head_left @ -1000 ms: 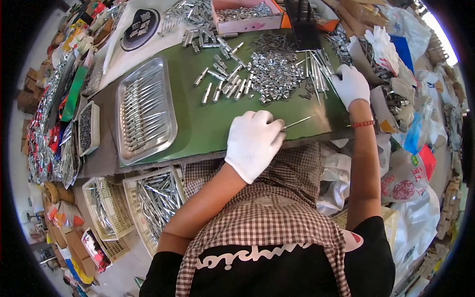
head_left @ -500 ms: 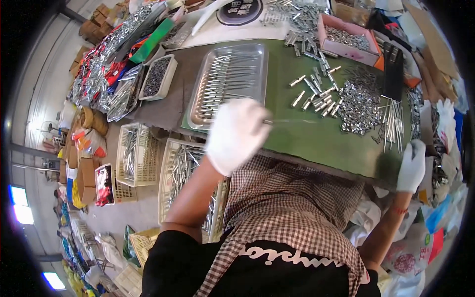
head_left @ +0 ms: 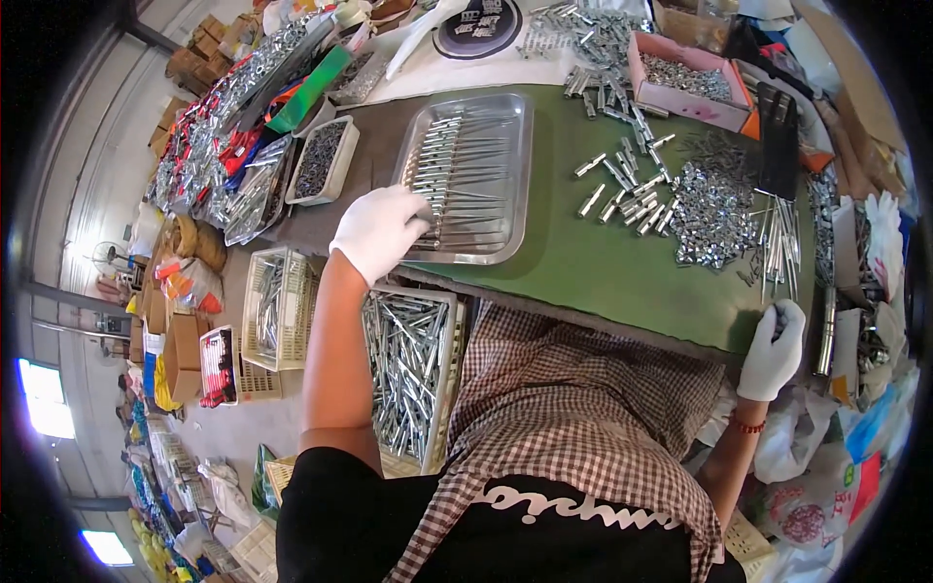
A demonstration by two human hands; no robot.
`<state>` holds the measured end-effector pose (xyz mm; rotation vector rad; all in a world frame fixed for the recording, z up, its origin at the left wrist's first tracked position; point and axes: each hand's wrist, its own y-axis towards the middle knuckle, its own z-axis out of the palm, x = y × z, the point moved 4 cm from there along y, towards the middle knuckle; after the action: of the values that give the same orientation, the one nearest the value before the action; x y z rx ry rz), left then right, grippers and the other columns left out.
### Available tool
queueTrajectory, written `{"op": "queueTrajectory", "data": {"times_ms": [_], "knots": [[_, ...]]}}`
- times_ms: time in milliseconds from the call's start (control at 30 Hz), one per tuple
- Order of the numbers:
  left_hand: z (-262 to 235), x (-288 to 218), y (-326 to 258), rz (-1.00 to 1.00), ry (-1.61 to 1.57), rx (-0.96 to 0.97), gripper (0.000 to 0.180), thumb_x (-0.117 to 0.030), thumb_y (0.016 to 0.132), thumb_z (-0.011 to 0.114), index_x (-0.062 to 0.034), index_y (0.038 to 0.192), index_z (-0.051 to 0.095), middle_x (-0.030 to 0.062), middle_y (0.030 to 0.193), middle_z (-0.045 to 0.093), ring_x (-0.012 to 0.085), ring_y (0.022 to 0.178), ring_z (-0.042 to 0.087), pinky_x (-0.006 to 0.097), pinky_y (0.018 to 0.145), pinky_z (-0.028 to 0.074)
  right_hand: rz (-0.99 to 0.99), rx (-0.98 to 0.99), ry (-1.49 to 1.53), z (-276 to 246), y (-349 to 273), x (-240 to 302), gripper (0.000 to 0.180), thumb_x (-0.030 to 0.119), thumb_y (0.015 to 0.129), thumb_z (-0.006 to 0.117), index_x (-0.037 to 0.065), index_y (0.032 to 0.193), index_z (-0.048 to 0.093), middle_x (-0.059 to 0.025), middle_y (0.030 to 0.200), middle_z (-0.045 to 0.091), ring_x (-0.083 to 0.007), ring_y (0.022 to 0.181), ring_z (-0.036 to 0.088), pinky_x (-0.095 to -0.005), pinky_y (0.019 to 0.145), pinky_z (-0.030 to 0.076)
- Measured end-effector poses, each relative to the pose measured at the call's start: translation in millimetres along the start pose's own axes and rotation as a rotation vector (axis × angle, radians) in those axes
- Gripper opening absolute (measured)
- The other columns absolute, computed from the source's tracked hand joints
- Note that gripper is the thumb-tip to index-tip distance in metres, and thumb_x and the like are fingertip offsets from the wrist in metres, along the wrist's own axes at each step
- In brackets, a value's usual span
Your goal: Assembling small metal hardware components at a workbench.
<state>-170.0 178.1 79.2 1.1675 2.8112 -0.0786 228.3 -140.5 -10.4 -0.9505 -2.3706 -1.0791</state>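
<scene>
My left hand (head_left: 381, 231), in a white glove, is at the near left corner of a shallow metal tray (head_left: 526, 175). Its curled fingertips lie against the thick ends of slim metal rods (head_left: 466, 175) lined up inside, and what they pinch, if anything, is hidden. My right hand (head_left: 773, 352), also gloved, is at the table's near right edge with bent fingers, and I cannot make out anything in them. Just beyond it lie long thin metal rods (head_left: 777, 248). A pile of small shiny metal pieces (head_left: 712, 216) and several short metal tubes (head_left: 632, 189) lie on the green mat (head_left: 603, 282).
Left of the tray stands a white bin (head_left: 340, 165) of small dark pieces. A pink box (head_left: 636, 68) of metal bits stands at the back right. Below the table's left edge, a crate (head_left: 453, 360) holds metal rods. A shiny metal cylinder (head_left: 827, 335) is right of my right hand.
My left hand has moved left from over the tray's near edge, where it held a metal rod pointing right. My right hand has shifted slightly left and nearer to me.
</scene>
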Motion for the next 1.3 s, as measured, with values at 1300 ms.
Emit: {"op": "queueTrajectory", "data": {"times_ms": [1300], "knots": [[84, -257, 32, 0.427, -0.502, -0.217, 0.01, -0.011, 0.078, 0.072, -0.0078, 0.087, 0.068, 0.0094, 0.091, 0.064, 0.0336, 0.09, 0.061, 0.044, 0.08, 0.049, -0.374, 0.248, -0.003, -19, -5, 61, 0.014, 0.008, 0.077, 0.075, 0.011, 0.088, 0.068, -0.0062, 0.086, 0.066, -0.0299, 0.086, 0.063, -0.0421, 0.08, 0.049]]}}
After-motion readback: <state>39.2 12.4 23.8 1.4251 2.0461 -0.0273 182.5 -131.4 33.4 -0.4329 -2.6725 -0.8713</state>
